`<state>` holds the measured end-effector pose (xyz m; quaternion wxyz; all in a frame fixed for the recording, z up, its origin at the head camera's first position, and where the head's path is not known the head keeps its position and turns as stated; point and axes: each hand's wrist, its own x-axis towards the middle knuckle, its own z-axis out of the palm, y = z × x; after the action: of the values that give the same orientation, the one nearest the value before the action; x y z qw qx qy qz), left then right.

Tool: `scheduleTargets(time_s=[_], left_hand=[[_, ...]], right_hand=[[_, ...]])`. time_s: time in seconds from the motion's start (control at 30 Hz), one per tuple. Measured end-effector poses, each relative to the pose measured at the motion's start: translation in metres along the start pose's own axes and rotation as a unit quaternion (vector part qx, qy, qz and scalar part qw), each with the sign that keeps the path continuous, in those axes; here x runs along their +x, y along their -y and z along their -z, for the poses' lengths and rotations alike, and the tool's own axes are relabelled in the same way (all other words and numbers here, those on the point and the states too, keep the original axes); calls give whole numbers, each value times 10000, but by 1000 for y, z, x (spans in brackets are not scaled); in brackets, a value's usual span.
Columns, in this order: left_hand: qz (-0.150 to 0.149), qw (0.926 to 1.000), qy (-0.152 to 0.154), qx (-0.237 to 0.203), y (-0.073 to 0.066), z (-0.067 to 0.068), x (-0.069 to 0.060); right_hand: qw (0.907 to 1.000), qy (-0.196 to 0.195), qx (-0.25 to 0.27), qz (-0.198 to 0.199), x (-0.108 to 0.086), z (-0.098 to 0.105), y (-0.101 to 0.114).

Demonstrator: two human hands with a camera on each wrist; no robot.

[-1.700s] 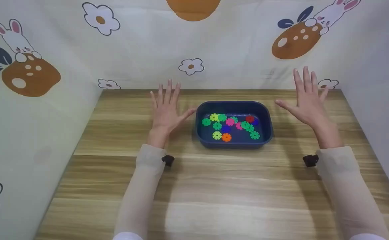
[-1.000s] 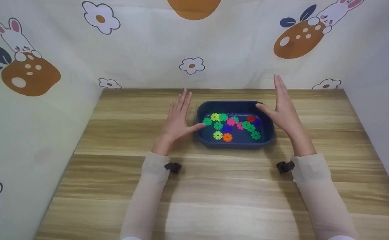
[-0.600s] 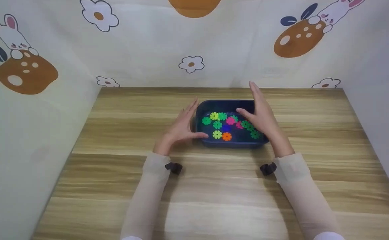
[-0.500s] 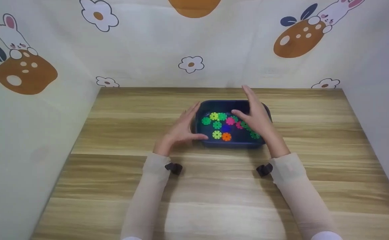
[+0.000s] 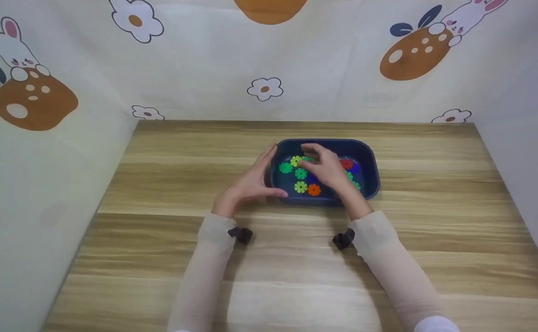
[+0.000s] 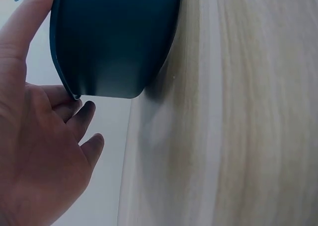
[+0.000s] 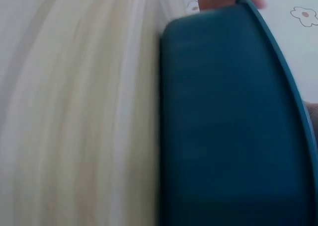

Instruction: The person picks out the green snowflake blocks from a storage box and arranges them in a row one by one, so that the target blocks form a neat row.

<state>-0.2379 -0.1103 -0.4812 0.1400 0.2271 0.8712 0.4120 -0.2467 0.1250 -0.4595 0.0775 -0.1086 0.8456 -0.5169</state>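
A dark blue tray [image 5: 374, 177] stands on the wooden table, holding several toothed discs, among them a green disc [image 5: 286, 168], an orange disc [image 5: 314, 189] and a red disc [image 5: 346, 164]. The left hand [image 5: 249, 182] grips the tray's left end, thumb at the front rim and fingers round the end; the left wrist view shows this hand [image 6: 42, 156] against the tray [image 6: 114, 42]. Over the tray's middle is the right hand [image 5: 328, 169], thumb and fingers apart and slightly bent, hiding some discs. The tray's outer side [image 7: 228, 116] fills much of the right wrist view.
Around the tray lies the wood-grain tabletop [image 5: 167, 258]. A pale cloth [image 5: 204, 69] printed with rabbits, fruit and flowers stands behind the table and at its left; a plain pale wall [image 5: 522, 138] is at the right. Both wrists carry small black devices.
The right hand has moved left from beside the tray to over its middle, its fingers bending. The left hand has moved right and taken hold of the tray's left end.
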Motion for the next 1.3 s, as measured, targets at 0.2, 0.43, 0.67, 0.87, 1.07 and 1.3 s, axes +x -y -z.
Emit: scheduleTargets(time_s=[0.2, 0.43, 0.67, 0.87, 1.07, 1.3], left_hand=[[-84, 9999, 90, -39, 1, -3, 1], [-95, 9999, 94, -3, 2, -4, -1], [36, 9999, 113, -59, 1, -5, -1], [16, 9999, 108, -117, 2, -3, -1], [-168, 9998, 72, -70, 5, -1, -1], [-258, 9996, 42, -63, 6, 0, 0]], right_hand=[[9970, 345, -163, -668, 7, -14, -2], [9929, 588, -302, -985, 12, -24, -3], [9926, 748, -414, -863, 12, -26, -3], [9893, 1143, -230, -871, 14, -29, 0], [9847, 1482, -412, -818, 14, -35, 4], [9777, 1764, -567, -985, 13, -35, 5]])
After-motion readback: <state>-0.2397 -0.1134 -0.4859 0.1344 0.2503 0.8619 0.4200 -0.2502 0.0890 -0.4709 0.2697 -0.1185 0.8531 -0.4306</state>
